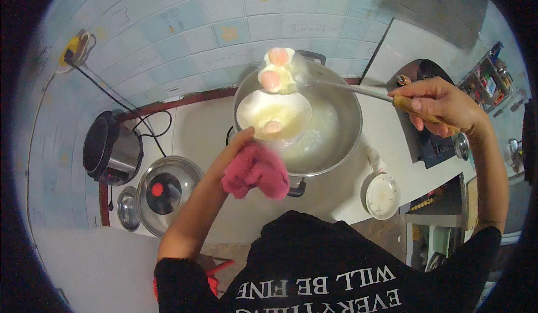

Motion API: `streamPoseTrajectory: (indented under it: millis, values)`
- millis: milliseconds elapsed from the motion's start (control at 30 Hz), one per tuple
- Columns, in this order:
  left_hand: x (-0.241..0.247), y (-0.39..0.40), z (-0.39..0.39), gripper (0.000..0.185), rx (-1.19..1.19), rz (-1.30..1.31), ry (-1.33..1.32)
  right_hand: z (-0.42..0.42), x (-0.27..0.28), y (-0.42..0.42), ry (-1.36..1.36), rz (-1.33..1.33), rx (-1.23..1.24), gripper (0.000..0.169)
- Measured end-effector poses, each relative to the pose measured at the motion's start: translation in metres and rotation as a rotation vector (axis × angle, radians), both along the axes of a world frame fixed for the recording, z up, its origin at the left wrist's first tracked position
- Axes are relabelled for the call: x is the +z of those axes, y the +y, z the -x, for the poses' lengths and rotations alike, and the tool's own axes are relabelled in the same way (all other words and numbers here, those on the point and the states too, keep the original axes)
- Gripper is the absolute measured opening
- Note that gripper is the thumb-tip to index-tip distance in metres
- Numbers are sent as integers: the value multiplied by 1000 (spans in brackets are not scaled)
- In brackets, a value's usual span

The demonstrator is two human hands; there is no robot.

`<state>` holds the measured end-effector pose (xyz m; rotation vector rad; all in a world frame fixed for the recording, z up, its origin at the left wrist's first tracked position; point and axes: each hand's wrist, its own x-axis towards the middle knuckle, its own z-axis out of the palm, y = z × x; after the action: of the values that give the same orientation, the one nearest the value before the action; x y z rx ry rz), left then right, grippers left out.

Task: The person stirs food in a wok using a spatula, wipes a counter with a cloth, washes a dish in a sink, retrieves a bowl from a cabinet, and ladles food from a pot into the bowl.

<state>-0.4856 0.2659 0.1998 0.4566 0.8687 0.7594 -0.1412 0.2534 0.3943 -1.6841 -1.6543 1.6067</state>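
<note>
My left hand [241,139] grips a white bowl [252,107] at its near edge, with a pink cloth [260,174] bunched under the hand. A poached egg [272,127] lies in pale liquid inside the bowl. In my right hand [449,102] is the wooden handle of a long metal skimmer or ladle [357,89]. Its head, blurred by steam or motion, carries poached eggs [276,71] with two yolks showing, just past the bowl's far rim. Below both stands a large metal pot [351,144] holding cloudy liquid.
A black and steel electric cooker [111,149] stands left, beside a pot lid [145,199] and a small metal bowl [128,209]. Right of the pot sits a white dish [382,197]. The tiled wall [269,22] rises behind; a power cord [113,96] hangs at left.
</note>
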Motion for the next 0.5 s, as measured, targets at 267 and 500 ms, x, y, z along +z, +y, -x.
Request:
streamPoseTrajectory:
  millis: [267,500]
  values:
    - [-14,11,17,49,-128,-115,-144,24,2,-20,-146,80,105,37]
    - [-17,-10,28,52,-118,-118,-99,39,16,-22,-382,14,201,35]
